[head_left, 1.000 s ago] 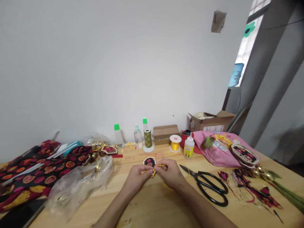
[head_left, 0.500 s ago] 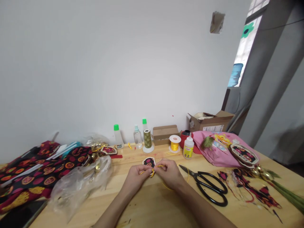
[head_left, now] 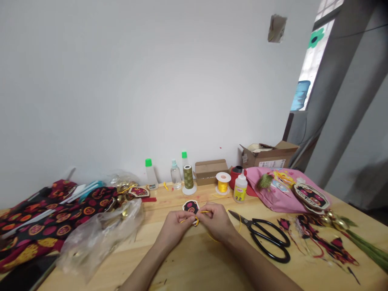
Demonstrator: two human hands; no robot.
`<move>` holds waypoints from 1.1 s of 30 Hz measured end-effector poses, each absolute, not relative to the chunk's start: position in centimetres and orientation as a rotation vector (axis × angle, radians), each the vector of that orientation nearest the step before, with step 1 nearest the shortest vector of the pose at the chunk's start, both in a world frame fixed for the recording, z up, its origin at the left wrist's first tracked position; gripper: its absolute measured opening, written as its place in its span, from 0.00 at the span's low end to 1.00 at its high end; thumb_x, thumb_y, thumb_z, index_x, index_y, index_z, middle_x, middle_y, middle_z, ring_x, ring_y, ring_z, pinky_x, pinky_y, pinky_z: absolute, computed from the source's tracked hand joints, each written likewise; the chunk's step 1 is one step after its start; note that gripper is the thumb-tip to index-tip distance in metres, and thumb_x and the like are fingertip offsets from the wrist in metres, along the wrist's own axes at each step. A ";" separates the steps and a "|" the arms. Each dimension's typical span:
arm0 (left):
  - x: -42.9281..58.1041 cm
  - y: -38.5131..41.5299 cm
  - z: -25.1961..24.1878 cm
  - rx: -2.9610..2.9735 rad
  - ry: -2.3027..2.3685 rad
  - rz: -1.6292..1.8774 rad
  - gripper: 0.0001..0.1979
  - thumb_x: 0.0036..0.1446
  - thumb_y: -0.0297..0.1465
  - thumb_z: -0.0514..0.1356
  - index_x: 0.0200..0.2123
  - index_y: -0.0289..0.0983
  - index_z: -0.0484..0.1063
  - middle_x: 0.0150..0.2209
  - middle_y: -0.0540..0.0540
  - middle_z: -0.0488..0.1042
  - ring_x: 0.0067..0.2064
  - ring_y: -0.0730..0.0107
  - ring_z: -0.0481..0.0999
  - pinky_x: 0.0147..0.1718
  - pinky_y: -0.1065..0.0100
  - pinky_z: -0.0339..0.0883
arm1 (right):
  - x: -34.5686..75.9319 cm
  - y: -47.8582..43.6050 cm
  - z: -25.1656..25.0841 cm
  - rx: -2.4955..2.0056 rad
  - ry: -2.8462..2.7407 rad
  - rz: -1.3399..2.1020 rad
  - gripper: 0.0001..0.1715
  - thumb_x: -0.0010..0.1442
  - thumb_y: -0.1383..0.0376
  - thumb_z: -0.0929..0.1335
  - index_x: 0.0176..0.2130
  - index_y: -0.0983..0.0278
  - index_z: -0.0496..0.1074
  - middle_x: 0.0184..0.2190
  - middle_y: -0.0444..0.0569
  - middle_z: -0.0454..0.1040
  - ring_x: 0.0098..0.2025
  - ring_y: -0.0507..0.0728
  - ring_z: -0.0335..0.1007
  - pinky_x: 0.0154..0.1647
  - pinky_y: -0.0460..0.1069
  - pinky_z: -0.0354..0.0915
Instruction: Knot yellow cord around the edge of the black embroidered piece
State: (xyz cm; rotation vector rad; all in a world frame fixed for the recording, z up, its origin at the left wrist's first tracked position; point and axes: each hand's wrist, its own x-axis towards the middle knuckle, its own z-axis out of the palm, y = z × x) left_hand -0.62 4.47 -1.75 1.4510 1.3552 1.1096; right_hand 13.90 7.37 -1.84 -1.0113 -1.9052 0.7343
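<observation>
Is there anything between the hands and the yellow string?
No, nothing visible is in the way. The left hand and the right hand both pinch the yellow string between their fingertips. The small patterned patch lies just behind them, and the black scissors lie off to the right.

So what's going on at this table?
A person is working a yellow cord between both hands: the left hand and right hand pinch it in front of a small patterned fabric patch on the wooden table. Black scissors lie to the right; a glue bottle and a yellow spool stand behind.
</observation>
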 end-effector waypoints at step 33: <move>-0.6 4.0 -1.6 1.617 1.327 1.073 0.13 0.45 0.34 0.54 0.27 0.33 0.75 0.24 0.49 0.74 0.28 0.70 0.68 0.27 0.75 0.59 | 13.7 6.7 -1.3 -1.037 -1.923 0.556 0.09 0.46 0.67 0.63 0.22 0.64 0.72 0.17 0.42 0.65 0.21 0.48 0.56 0.21 0.42 0.51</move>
